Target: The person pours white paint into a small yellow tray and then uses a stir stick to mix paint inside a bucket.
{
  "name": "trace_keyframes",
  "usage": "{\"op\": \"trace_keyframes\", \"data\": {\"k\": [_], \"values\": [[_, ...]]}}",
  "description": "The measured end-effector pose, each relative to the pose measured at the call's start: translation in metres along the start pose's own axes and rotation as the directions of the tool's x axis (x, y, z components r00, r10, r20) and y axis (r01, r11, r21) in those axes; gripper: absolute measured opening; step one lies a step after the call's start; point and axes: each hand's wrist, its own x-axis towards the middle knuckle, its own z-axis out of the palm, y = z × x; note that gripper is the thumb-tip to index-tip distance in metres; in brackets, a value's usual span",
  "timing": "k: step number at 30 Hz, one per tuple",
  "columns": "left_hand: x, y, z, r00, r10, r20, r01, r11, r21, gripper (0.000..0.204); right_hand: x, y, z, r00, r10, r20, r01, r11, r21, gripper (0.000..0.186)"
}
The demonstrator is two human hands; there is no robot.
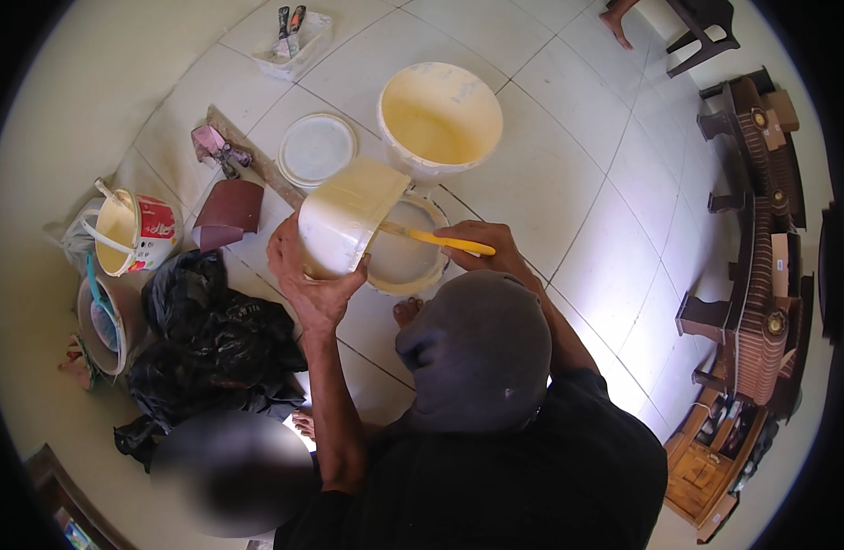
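Tub (346, 209) clasped in my left hand (321, 298) tilts, I judge, to meet the yellow-handled tool (431, 238) my right hand (500, 243) grips.

A white plastic tub (347, 209) tilts sideways mid-frame, mouth facing lower right, above a pale round bucket (399, 286); a yellow-handled tool (427, 236) reaches its rim.

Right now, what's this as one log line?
left fingers: hold tilted white tub; right fingers: hold yellow-handled tool, end by tub's rim; nearby: round pale container, cream bucket
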Motion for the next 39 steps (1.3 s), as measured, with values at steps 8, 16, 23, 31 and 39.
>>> {"op": "trace_keyframes", "data": {"k": [8, 16, 23, 31, 39], "values": [[-0.002, -0.006, 0.003, 1.000, 0.011, -0.019, -0.012, 0.998, -0.060, 0.087, 0.030, -0.001, 0.024, 0.994, -0.098, 0.049, 0.098, 0.995, 0.000, 0.027], [-0.011, -0.039, -0.002, 0.946, -0.293, -0.142, 0.199, 0.866, -0.459, 0.075, 0.004, -0.005, -0.003, 0.996, 0.082, 0.043, -0.082, 0.997, -0.006, 0.027], [-0.017, -0.064, -0.022, 0.842, -0.534, -0.077, 0.281, 0.556, -0.782, 0.046, 0.000, 0.006, -0.005, 0.966, 0.202, -0.160, -0.188, 0.977, 0.103, 0.024], [-0.074, -0.099, -0.016, 0.610, -0.791, 0.041, 0.302, 0.184, -0.935, 0.052, 0.003, 0.032, 0.018, 0.862, 0.445, -0.242, -0.351, 0.870, 0.347, 0.021], [-0.122, -0.113, 0.005, 0.473, -0.873, -0.118, 0.292, 0.282, -0.914, 0.047, -0.007, 0.058, 0.031, 0.735, 0.622, -0.272, -0.506, 0.769, 0.391, 0.021]]}}
